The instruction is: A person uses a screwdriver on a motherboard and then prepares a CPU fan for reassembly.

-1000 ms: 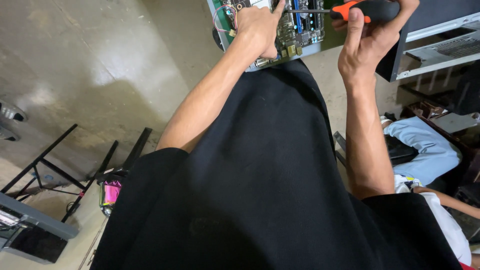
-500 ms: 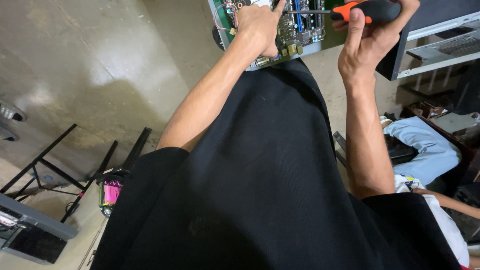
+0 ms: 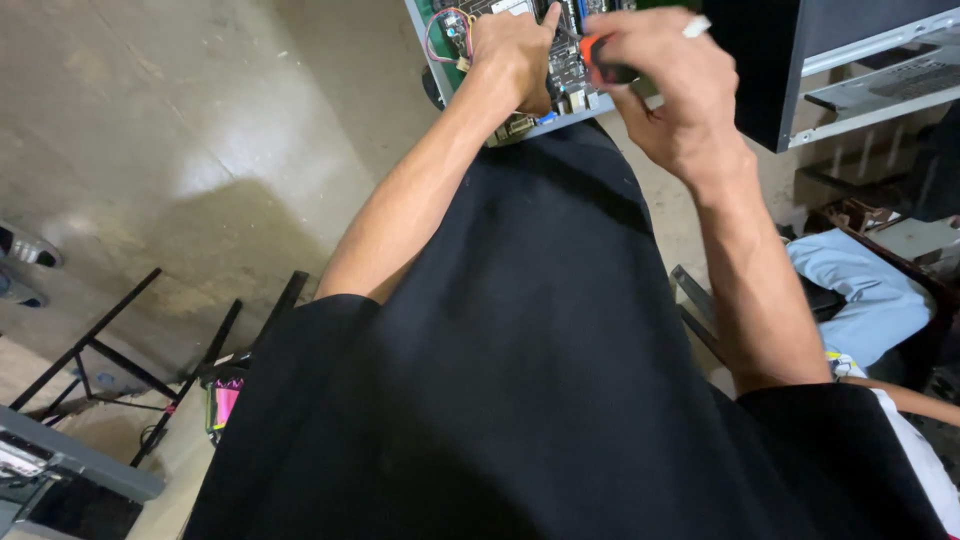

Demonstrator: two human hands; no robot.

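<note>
A green circuit board with coloured wires lies in a grey metal tray at the top of the head view, resting against my lap. My left hand rests on the board with its index finger stretched out onto the components. My right hand is closed around a screwdriver with an orange and black handle, held just right of my left hand over the board. The tool's tip is hidden behind my hands. My black shirt fills the lower middle of the view.
A black computer case with a grey metal frame stands at the upper right. Another person in light blue trousers sits at the right edge. Black metal stand legs and a pink-labelled object lie on the concrete floor at left.
My right hand has swung left and down with the screwdriver, closer to my left hand over the board. The left hand has stayed on the board.
</note>
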